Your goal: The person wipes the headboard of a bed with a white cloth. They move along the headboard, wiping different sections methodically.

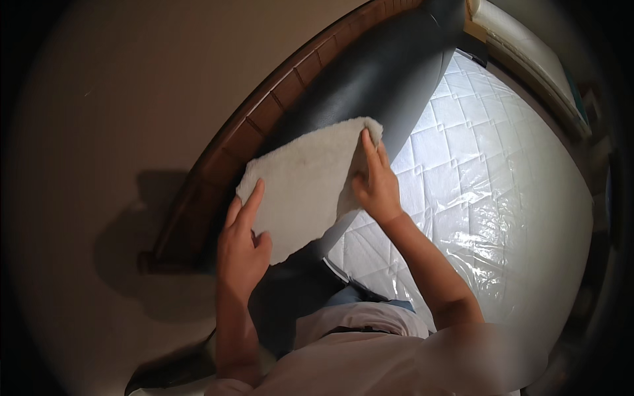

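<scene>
A folded pale cloth [302,188] with a plush, towel-like surface is held up between both hands. My left hand [245,242] grips its left edge, the fingers reaching along the front and the thumb low at the side. On the right, my right hand [376,183] holds the other end, its fingertips near the top corner. Behind and beyond the cloth runs a dark padded leather-like headboard [346,94]. A white quilted mattress [446,143] under shiny clear plastic lies beside it, to the right of the cloth.
A brown wooden ledge [282,94] borders the far side of the dark padding, against a plain wall [133,84]. At the upper right stands a pale cushioned piece [525,44]. A dark curved object [173,369] is at the lower left.
</scene>
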A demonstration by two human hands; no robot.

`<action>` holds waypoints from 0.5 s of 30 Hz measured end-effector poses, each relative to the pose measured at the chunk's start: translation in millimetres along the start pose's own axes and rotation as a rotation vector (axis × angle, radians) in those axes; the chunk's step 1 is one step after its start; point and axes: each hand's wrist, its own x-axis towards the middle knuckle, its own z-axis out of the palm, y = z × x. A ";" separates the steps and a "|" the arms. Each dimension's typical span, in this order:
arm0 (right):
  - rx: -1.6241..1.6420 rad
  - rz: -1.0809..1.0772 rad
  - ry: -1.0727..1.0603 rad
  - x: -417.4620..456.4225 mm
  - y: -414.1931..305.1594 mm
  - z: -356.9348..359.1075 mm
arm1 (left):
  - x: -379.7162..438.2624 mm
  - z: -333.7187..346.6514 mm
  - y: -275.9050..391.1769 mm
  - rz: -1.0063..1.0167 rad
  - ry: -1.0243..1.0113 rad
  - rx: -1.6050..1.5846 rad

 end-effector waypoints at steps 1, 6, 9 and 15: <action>-0.048 -0.048 0.079 11.7 3.7 -3.8 | 10.9 5.2 0.5 0.053 0.039 0.007; -0.051 0.028 0.025 4.4 17.0 -3.1 | 18.1 29.4 -5.0 0.174 0.125 0.182; -0.045 0.032 -0.047 -45.9 10.4 15.4 | -16.8 43.6 -29.9 0.289 0.169 0.306; -0.010 -0.106 -0.112 -62.5 -28.1 16.3 | -72.4 11.8 -52.3 -0.123 0.195 0.098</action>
